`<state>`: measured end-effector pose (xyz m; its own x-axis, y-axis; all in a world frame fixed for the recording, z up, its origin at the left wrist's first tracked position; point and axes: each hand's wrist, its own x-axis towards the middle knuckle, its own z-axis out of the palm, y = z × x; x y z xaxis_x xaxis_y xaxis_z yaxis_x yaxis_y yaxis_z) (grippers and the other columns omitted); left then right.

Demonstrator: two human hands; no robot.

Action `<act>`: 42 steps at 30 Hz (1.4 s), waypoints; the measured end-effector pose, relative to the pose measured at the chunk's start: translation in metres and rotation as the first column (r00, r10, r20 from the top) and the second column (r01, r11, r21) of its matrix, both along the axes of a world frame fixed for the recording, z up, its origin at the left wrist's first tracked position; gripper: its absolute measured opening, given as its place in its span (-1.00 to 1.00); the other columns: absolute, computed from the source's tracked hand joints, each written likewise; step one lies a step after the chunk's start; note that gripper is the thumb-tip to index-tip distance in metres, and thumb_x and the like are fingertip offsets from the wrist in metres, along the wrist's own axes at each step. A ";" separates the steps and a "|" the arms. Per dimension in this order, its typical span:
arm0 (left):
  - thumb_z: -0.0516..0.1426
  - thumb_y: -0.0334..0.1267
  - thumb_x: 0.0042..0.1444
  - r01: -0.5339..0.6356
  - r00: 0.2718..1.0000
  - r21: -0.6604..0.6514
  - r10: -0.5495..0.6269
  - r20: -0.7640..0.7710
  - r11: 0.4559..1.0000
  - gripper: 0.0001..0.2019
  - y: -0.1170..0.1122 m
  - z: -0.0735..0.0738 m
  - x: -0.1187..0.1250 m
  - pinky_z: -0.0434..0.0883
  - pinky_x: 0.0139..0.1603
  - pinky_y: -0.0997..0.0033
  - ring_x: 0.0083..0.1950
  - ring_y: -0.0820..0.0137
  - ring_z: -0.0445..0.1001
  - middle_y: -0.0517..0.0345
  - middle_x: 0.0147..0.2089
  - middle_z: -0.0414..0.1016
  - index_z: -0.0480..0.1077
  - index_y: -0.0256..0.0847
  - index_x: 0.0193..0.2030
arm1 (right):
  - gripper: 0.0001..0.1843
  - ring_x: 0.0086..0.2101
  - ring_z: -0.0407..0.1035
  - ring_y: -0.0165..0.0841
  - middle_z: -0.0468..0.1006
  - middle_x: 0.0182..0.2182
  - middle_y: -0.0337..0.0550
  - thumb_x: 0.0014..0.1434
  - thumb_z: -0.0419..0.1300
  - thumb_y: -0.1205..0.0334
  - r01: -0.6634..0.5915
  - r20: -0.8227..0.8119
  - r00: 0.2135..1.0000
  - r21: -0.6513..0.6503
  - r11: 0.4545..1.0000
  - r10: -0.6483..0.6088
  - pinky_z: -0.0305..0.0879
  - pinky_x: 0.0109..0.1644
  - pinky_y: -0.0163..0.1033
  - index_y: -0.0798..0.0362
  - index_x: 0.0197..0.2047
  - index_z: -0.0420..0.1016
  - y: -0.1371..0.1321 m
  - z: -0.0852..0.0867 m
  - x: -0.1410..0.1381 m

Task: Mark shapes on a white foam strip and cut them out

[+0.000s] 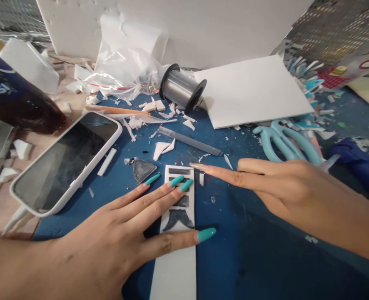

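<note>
A narrow white foam-like strip (175, 271) lies on the blue work surface, with dark grey bars and a dark curved shape (178, 220) at its far end. My left hand (122, 233) rests flat across the strip, fingers spread, teal nails over the dark bars and thumb past its right edge. My right hand (281, 183) has its index finger stretched out, the tip at the strip's far right corner, and its other fingers curled; I see nothing held in it. A dark wedge-shaped piece (143, 170) lies left of the strip. A small white scrap (201, 179) sits under the right index finger.
Beyond the hands lie a grey pen-like tool (190, 141), an orange stick (118, 110), a spool (183, 87) and a white sheet (256, 89). A phone (66, 162) and Pepsi bottle (18, 91) are left; light-blue scissors (284, 141) and a blue tool (359, 162) are right. White scraps are scattered about.
</note>
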<state>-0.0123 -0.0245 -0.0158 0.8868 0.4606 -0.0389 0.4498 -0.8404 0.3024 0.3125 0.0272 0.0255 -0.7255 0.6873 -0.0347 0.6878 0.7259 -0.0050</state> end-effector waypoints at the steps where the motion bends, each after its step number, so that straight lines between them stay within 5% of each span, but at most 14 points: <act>1: 0.39 0.31 -0.08 0.011 1.000 -0.022 -0.011 -0.003 1.000 0.28 0.003 0.002 0.001 0.27 0.48 -0.18 0.58 -0.20 0.14 -0.09 0.68 -0.20 -0.25 0.20 0.65 | -0.05 -0.61 0.35 -0.44 0.57 -0.35 -0.26 0.19 -0.15 0.67 -0.063 -0.019 0.998 0.023 0.998 0.063 0.27 -0.53 -0.36 -0.34 0.45 0.36 0.003 -0.002 -0.003; 4: 0.42 0.31 -0.09 0.015 0.999 -0.104 -0.019 -0.031 0.995 0.23 0.009 0.006 0.004 0.33 0.42 -0.25 0.53 -0.28 0.19 -0.15 0.65 -0.08 -0.10 0.23 0.63 | -0.03 -0.67 0.29 -0.40 0.55 -0.35 -0.31 0.15 -0.16 0.66 -0.147 -0.068 0.986 0.099 0.984 0.154 0.24 -0.58 -0.29 -0.26 0.50 0.30 0.008 -0.008 -0.005; 9: 0.46 0.29 -0.11 0.000 0.999 -0.210 -0.010 -0.047 0.978 0.15 0.013 0.011 0.010 0.32 0.38 -0.35 0.51 -0.37 0.18 -0.15 0.64 -0.09 0.04 0.28 0.58 | 0.00 -0.61 0.34 -0.41 0.51 -0.32 -0.37 0.21 -0.15 0.63 -0.121 -0.082 0.988 0.087 0.989 0.128 0.21 -0.56 -0.30 -0.42 0.56 0.08 0.009 -0.017 0.000; 17: 0.49 0.27 -0.16 -0.006 0.999 -0.247 -0.007 -0.052 0.969 0.17 0.014 0.013 0.014 0.29 0.40 -0.35 0.52 -0.35 0.18 -0.14 0.63 -0.01 0.06 0.28 0.58 | -0.02 -0.65 0.17 -0.44 0.39 -0.44 -0.36 0.15 -0.07 0.63 -0.148 -0.068 0.986 0.049 0.988 0.151 0.00 -0.57 -0.34 -0.36 0.50 0.25 0.017 -0.012 -0.009; 30: 0.42 0.36 -0.10 0.000 1.000 -0.174 -0.005 -0.028 0.985 0.12 0.011 0.012 0.008 0.35 0.36 -0.35 0.49 -0.35 0.26 -0.22 0.59 0.11 0.11 0.23 0.57 | 0.01 -0.64 0.18 -0.42 0.36 -0.45 -0.39 0.14 -0.07 0.62 -0.127 -0.079 0.988 0.047 0.991 0.131 -0.04 -0.55 -0.31 -0.44 0.51 0.20 0.017 -0.015 -0.006; 38: 0.42 0.35 -0.10 -0.003 1.000 -0.108 0.000 -0.024 0.994 0.12 0.008 0.009 0.011 0.38 0.37 -0.28 0.47 -0.28 0.32 -0.19 0.56 0.21 0.10 0.23 0.58 | -0.09 -0.62 0.27 -0.42 0.38 -0.45 -0.37 0.18 -0.06 0.61 -0.106 -0.107 0.989 0.016 0.994 0.107 0.09 -0.57 -0.33 -0.37 0.44 0.35 0.015 -0.018 -0.005; 42: 0.36 0.40 -0.04 0.002 1.000 -0.074 -0.002 -0.004 0.997 0.10 0.006 0.004 0.005 0.38 0.39 -0.21 0.50 -0.26 0.26 -0.18 0.62 0.06 0.07 0.21 0.59 | -0.04 -0.58 0.40 -0.37 0.55 -0.32 -0.33 0.18 -0.11 0.61 -0.107 -0.093 0.989 0.079 0.991 0.115 0.26 -0.53 -0.28 -0.40 0.50 0.26 0.013 -0.023 -0.001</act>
<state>-0.0070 -0.0188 -0.0116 0.8875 0.4544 -0.0763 0.4492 -0.8166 0.3624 0.3119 0.0398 0.0029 -0.7949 0.6004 0.0873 0.6018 0.7986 -0.0120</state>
